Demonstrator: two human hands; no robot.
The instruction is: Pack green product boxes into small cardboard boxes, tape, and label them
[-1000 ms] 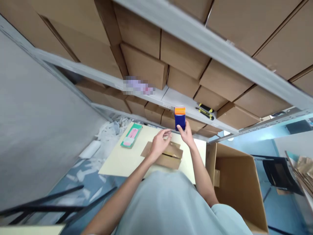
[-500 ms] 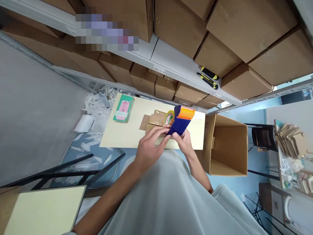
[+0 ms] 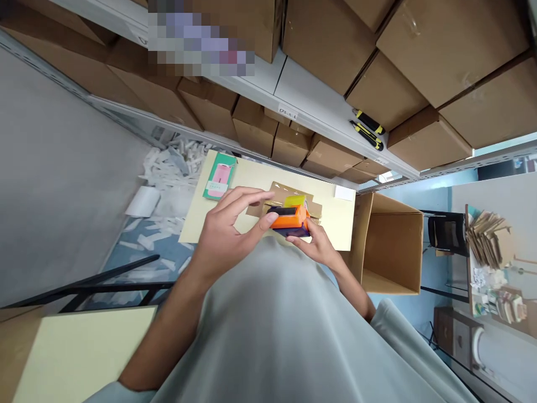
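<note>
My right hand (image 3: 316, 243) grips a dark blue and orange box-shaped thing (image 3: 289, 221) by its right end, with a black patch on the side facing up. To the left, my left hand (image 3: 229, 232) is open, fingers stretched out and apart from the thumb. Its thumb tip overlaps the thing's left end; whether it touches I cannot tell. Just behind stands a yellow tape roll (image 3: 296, 200), partly hidden. Flat brown cardboard pieces (image 3: 285, 191) lie around the roll on the pale yellow table (image 3: 247, 168).
A green and pink box (image 3: 220, 176) lies at the table's left. A white label-like piece (image 3: 343, 193) is at the right. Beyond it stands an open carton (image 3: 392, 246). The shelf above holds cartons (image 3: 403, 95) and two utility knives (image 3: 367, 129). Paper scraps (image 3: 176, 168) cover the left floor.
The blue and orange thing has come lower and been turned, showing its orange and black sides. My left hand has let go of it and moved left, fingers spread. The view has shifted slightly.
</note>
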